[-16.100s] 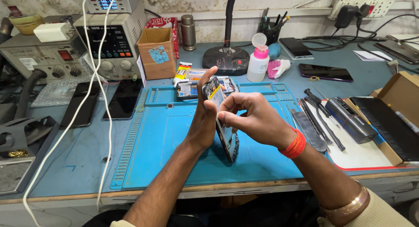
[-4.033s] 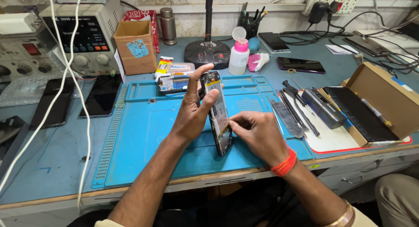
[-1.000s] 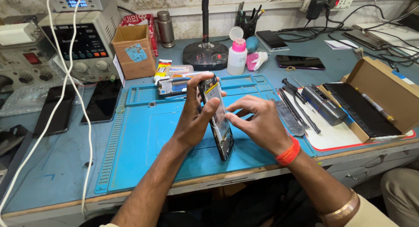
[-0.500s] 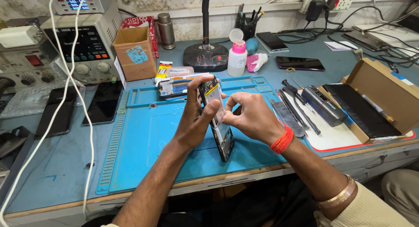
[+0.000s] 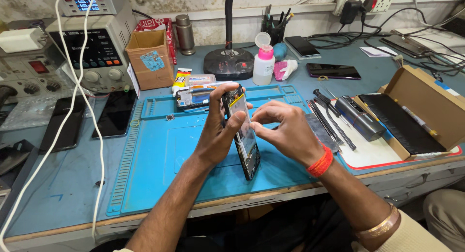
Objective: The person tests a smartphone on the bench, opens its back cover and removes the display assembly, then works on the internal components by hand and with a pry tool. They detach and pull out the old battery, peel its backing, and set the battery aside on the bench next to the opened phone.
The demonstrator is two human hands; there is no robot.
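An opened smartphone (image 5: 245, 135) with its back cover off stands on its lower end on the blue work mat (image 5: 160, 160). My left hand (image 5: 218, 128) grips it from the left side, fingers wrapped over its top edge. My right hand (image 5: 286, 131) is at the phone's exposed inner face, thumb and forefinger pinched together on a part near the middle. What they pinch is too small to make out. An orange band sits on my right wrist.
Behind the mat stand a cardboard box (image 5: 151, 58), a lamp base (image 5: 228, 65), a pink-capped bottle (image 5: 264, 63) and bench power supplies (image 5: 92, 48). Tools (image 5: 334, 118) and an open box (image 5: 416, 111) lie right. Dark phones (image 5: 116, 111) and white cables (image 5: 68, 111) lie left.
My right hand's fingers have shifted slightly on the phone's inner face over the last second. The left hand keeps the phone upright in the same spot.
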